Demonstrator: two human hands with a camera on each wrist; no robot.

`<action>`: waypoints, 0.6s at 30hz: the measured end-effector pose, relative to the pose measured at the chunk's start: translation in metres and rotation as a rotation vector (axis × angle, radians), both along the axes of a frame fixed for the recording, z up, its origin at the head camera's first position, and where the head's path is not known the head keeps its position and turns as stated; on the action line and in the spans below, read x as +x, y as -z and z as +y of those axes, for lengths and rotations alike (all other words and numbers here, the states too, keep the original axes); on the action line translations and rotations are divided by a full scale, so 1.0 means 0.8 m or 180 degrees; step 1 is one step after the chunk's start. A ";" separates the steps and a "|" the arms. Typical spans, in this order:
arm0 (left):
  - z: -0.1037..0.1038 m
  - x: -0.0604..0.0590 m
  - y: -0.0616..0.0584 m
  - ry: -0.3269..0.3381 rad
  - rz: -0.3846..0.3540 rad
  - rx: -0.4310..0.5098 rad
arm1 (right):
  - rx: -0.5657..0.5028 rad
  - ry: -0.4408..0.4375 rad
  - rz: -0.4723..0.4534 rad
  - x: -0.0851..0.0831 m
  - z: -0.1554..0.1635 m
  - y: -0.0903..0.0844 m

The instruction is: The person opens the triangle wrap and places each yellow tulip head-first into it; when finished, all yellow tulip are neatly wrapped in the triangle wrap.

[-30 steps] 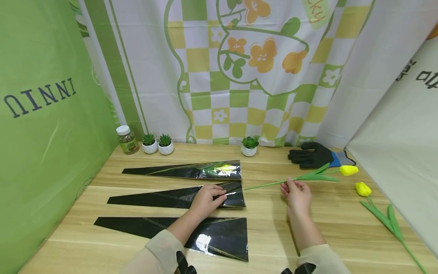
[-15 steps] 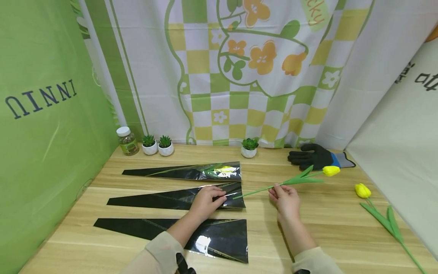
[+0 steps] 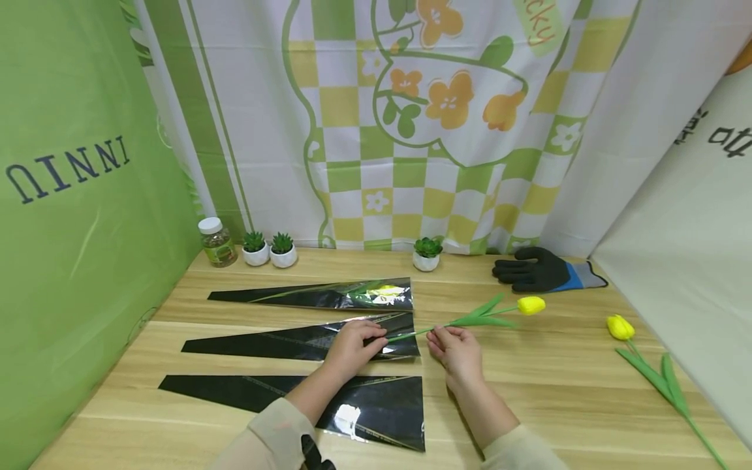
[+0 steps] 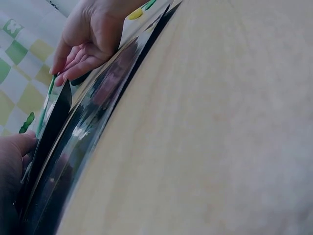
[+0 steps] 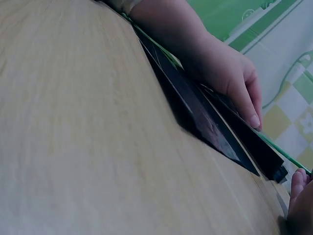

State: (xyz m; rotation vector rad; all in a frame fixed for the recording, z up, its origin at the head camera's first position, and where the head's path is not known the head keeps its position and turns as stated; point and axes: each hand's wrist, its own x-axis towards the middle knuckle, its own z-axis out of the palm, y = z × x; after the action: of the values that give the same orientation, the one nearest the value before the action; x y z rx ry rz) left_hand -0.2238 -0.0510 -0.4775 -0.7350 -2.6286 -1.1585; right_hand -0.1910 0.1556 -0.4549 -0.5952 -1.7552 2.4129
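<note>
The wooden table carried three long black cone sleeves laid side by side, each with its wide mouth to the right and its point running off to the left. The far sleeve already held a yellow flower. The near sleeve lay flat under the person's left forearm.

The middle sleeve was the one being worked. The left hand rested on its wide end, fingers curled over the top layer at the mouth; from the left wrist view the film looked lifted into a slit, thumb at its edge.

The yellow tulip lay with its long axis nearly in line with that sleeve, tilted slightly away: bloom far right, leaves in the middle, bare stem end pointing left. The stem end sat right at the sleeve's mouth, just beside the left hand's fingertips, and in the right wrist view it ran alongside the black film.

The right hand pinched the stem between thumb and fingers, just right of the mouth and closer to the stem end than to the bloom. So the opening lay directly left of that grip, along the stem's own line.

A second tulip lay well apart at the right, near a black glove.
</note>
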 end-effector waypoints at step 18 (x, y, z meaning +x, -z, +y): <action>0.001 0.001 -0.001 -0.0048 0.0021 -0.0116 | -0.0028 -0.0571 -0.0192 0.004 -0.005 -0.007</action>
State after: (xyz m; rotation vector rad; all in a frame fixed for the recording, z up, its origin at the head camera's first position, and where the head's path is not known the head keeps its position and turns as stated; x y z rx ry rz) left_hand -0.2226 -0.0501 -0.4769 -0.7228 -2.6520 -1.1050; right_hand -0.1877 0.1520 -0.4494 -0.5384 -1.8994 2.5457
